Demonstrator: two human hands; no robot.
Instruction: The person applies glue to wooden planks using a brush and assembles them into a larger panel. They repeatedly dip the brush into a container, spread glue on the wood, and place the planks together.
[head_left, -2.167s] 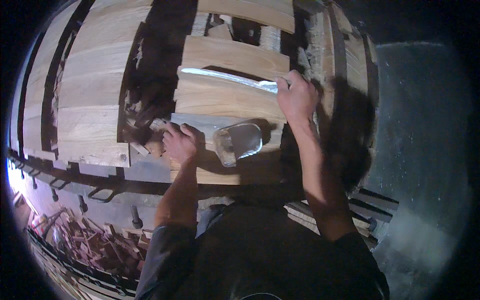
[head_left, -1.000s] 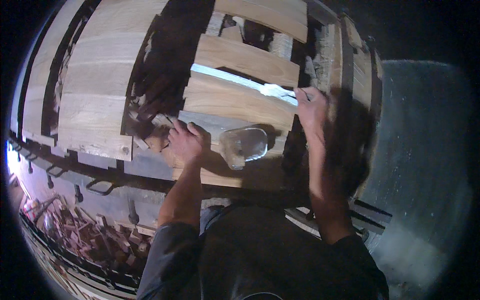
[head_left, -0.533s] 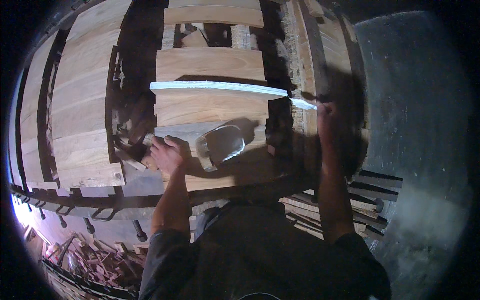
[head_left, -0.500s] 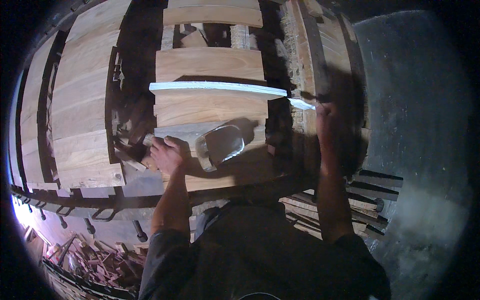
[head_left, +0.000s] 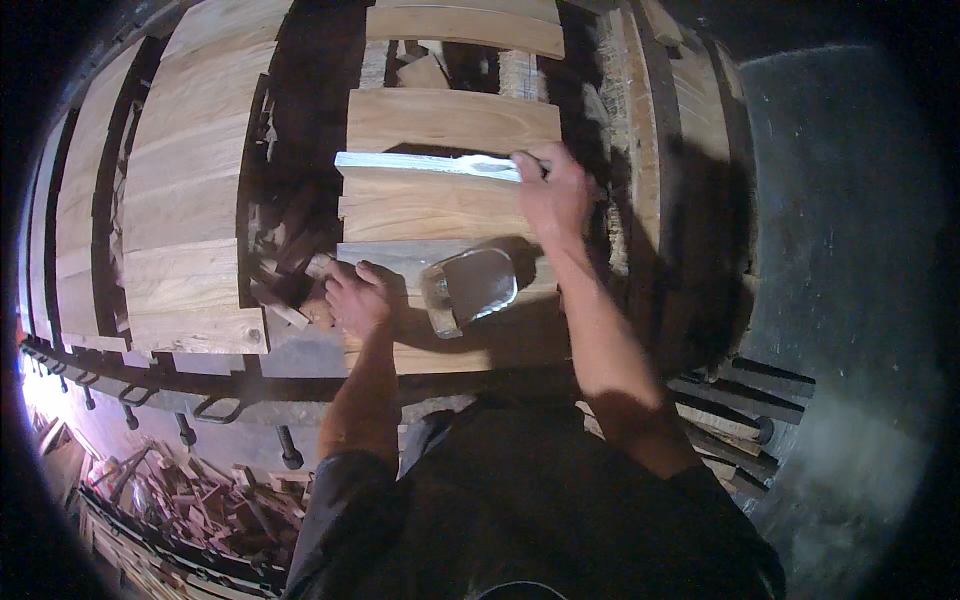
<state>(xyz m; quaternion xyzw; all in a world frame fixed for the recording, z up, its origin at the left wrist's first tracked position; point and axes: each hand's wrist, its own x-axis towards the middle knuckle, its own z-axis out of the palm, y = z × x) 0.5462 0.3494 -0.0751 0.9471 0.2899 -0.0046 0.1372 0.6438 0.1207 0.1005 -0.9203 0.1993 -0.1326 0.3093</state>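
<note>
Near the middle of the frame, the right hand (head_left: 552,190) is closing its fingers around one end of a long, thin, pale metal blade or strip (head_left: 430,163), which is lying flat across the light brown wooden boards (head_left: 450,120) and stretching toward the left; the grip at the very end probably lets the person steer the whole length along the seam between two boards. Lower and to the left, the left hand (head_left: 357,298) is resting curled on the edge of a grey-brown board (head_left: 390,258), seemingly pressing down to steady the stack; whether it is pinching one of the small wood scraps beside it I cannot tell. Between the two hands, a flat, shiny, scoop-shaped metal tool with a short handle (head_left: 470,288) is lying free on the desk, near both hands but touched by neither, likely parked within easy reach. At the left, wide pale planks (head_left: 180,200) are lying side by side, with a dark gap holding small offcuts (head_left: 290,255). At the lower left of the frame, a heap of reddish wood scraps (head_left: 190,500) is lying below the desk's edge.
</note>
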